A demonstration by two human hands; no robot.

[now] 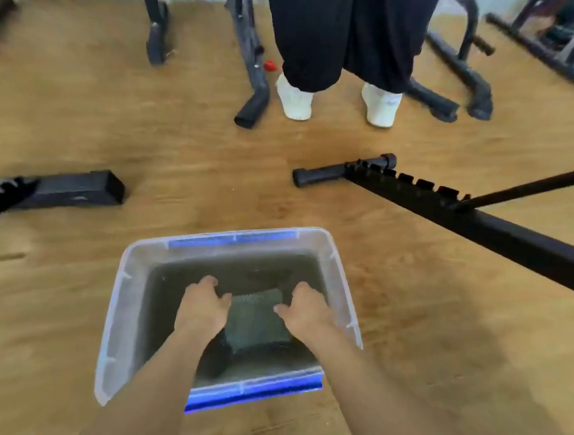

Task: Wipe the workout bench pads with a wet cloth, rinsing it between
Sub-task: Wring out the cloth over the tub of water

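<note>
A clear plastic tub [127, 311] with blue handles stands on the wooden floor and holds murky water. A dark grey cloth [255, 321] lies spread in the water between my hands. My left hand [203, 305] grips the cloth's left edge, its fingers curled down into the water. My right hand [305, 309] grips the right edge the same way. Both forearms reach in over the tub's near rim. No bench pad is in view.
A black bench frame [467, 217] with a notched rail lies on the floor to the right, another black frame end [75, 187] to the left. A person in dark trousers and white shoes [295, 97] stands beyond the tub among more black equipment legs.
</note>
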